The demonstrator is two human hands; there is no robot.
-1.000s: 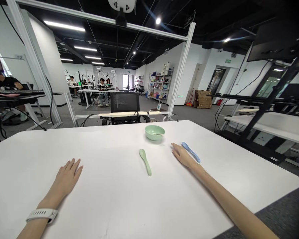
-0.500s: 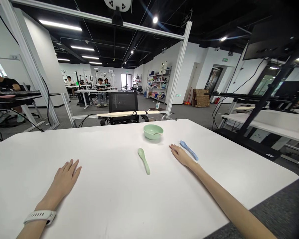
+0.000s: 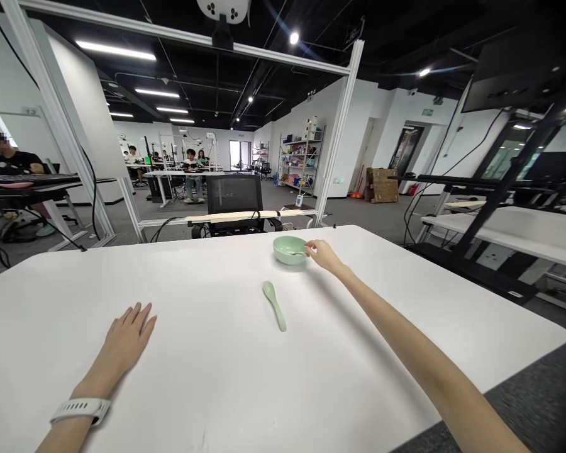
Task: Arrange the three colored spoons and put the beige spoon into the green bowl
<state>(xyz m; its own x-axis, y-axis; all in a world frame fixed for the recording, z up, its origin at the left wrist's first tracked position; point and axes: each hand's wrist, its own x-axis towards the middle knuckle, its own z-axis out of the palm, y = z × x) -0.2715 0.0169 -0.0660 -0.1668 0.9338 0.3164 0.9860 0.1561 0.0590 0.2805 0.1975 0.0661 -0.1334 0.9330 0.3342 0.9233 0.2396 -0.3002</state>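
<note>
A pale green bowl stands near the far edge of the white table, with a thin spoon handle showing inside it. My right hand is at the bowl's right rim, its fingers drawn together and reaching over the rim. A pale green spoon lies on the table in front of the bowl, apart from both hands. The blue spoon does not show anywhere, and I cannot tell whether my fingers hide it. My left hand rests flat on the table, fingers apart, touching nothing else, with a white band on its wrist.
A black office chair stands behind the table's far edge, inside a metal frame. A seated person works at a desk on the left. A white bench stands to the right, and more people sit far back.
My right hand has moved from beside the blue spoon forward to the bowl's rim. The blue spoon no longer lies on the table. My left hand stays in place.
</note>
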